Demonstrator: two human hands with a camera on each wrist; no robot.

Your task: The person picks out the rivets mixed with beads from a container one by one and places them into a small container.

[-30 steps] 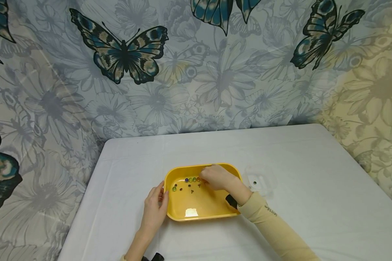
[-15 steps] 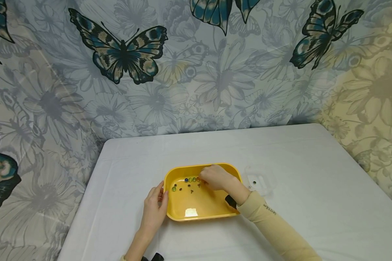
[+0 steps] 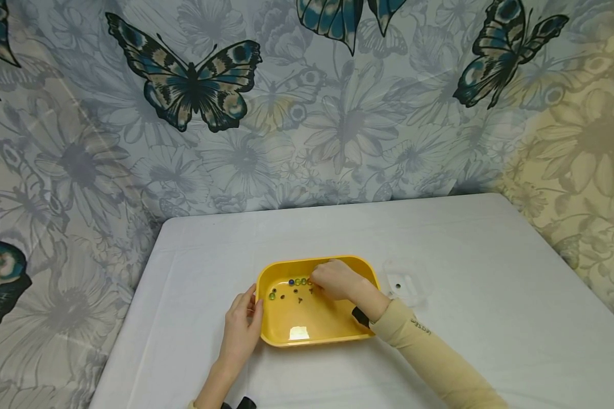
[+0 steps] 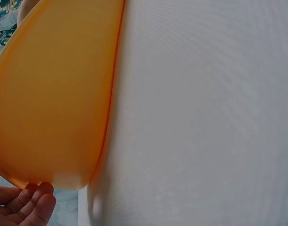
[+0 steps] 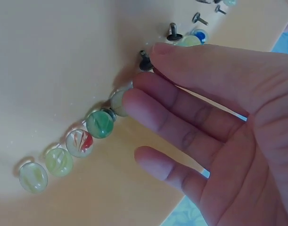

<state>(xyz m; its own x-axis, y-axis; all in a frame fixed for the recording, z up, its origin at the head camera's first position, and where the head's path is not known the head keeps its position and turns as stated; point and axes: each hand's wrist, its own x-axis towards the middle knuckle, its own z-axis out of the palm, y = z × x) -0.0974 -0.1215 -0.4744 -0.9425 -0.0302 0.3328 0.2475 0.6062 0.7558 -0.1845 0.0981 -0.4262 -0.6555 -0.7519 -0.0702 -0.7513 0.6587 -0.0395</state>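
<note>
We are bracing the yellow tray [image 3: 286, 324] on the desk [image 3: 465, 255] with our flat left hand [image 3: 243, 329] while our right hand [image 3: 337, 279], fingers relaxed and holding nothing, is reaching carefully, as the step seems to demand, for the row of marbles [image 5: 80, 143] inside the tray's far wall.

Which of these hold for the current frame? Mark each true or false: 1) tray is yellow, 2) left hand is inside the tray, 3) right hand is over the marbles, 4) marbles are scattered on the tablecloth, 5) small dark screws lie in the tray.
1) The tray is yellow. True.
2) The left hand is inside the tray. False: it rests at the tray's outer left edge, on the tablecloth.
3) The right hand is over the marbles. True: its fingers reach the row's end.
4) The marbles lie scattered on the tablecloth. False: they sit in a row inside the tray.
5) Small dark screws lie in the tray. True.
</note>
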